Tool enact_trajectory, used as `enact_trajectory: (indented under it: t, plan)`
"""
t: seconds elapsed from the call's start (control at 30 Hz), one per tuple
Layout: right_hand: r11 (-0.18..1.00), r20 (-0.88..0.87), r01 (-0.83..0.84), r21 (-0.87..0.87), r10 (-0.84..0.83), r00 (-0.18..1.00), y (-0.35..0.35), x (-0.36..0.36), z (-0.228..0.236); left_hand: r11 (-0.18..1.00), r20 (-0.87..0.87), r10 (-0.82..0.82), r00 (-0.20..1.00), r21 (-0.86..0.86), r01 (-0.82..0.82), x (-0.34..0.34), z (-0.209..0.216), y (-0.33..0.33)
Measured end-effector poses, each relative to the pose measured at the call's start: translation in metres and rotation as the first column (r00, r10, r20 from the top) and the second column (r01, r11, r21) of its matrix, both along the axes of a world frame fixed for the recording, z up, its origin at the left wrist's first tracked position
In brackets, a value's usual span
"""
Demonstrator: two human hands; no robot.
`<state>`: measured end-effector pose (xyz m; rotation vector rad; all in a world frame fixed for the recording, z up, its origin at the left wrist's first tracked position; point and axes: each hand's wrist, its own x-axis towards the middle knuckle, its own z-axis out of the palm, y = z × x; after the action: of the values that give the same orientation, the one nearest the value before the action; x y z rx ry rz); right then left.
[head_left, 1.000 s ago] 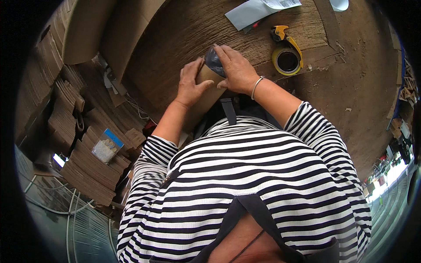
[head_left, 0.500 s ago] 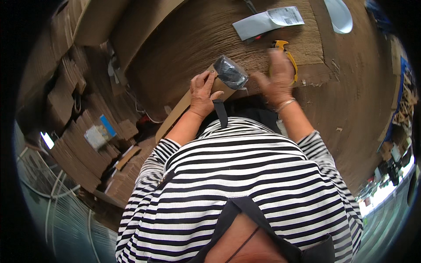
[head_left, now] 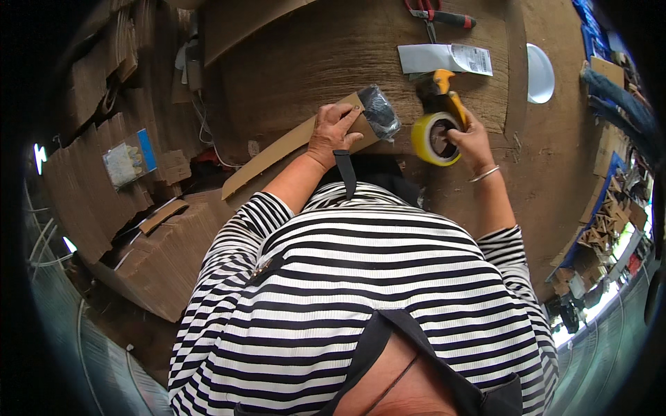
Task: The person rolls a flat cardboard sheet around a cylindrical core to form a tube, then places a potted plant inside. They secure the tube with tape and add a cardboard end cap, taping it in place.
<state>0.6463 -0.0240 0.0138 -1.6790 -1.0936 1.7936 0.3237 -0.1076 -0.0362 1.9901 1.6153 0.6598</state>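
At 11 o'clock, the left hand (head_left: 331, 135) clasps cardboard (head_left: 284, 149), a plastic-wrapped bundle (head_left: 381, 114) at its end; at 2 o'clock, the right hand (head_left: 473, 142) grips a yellow tape dispenser (head_left: 423, 139). Readying tape seems the step; the next move calls for steady cardboard.

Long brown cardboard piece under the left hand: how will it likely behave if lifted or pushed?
Probably fairly stiff: the long brown cardboard piece extends well past the left hand without obvious sagging. Rolling seems unlikely, as it looks flat-sided. May be slippery at one end, where the dark plastic-wrapped bundle looks glossy.
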Motion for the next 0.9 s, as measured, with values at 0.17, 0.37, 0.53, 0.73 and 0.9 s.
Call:
enact_trajectory:
  t: [0.17, 0.37, 0.53, 0.73, 0.9]
  plan:
    - [0.996, -0.237, -0.083, -0.015, 0.077, 0.968, 0.004, -0.077, 0.057, 0.995, 0.070, -0.005, 0.998, 0.099, -0.002, 0.000, -0.009, 0.002]
    - [0.794, 0.659, -0.583, 0.173, 0.347, 0.668, 0.001, -0.144, 0.073, 0.984, 0.122, 0.055, 0.991, 0.161, -0.074, 0.002, -0.015, -0.001]
    - [0.763, 0.809, -0.647, -0.001, 0.380, 0.448, -0.002, -0.177, 0.069, 0.970, 0.073, 0.065, 0.995, 0.230, -0.080, 0.004, -0.025, 0.000]
    - [0.714, 0.866, -0.684, -0.150, 0.429, 0.258, 0.002, -0.197, 0.069, 0.961, 0.073, 0.105, 0.992, 0.249, -0.120, 0.004, -0.018, 0.001]
    - [0.674, 0.831, -0.686, -0.274, 0.525, 0.184, 0.013, -0.211, 0.077, 0.956, 0.028, 0.094, 0.995, 0.278, -0.098, 0.002, -0.020, 0.003]
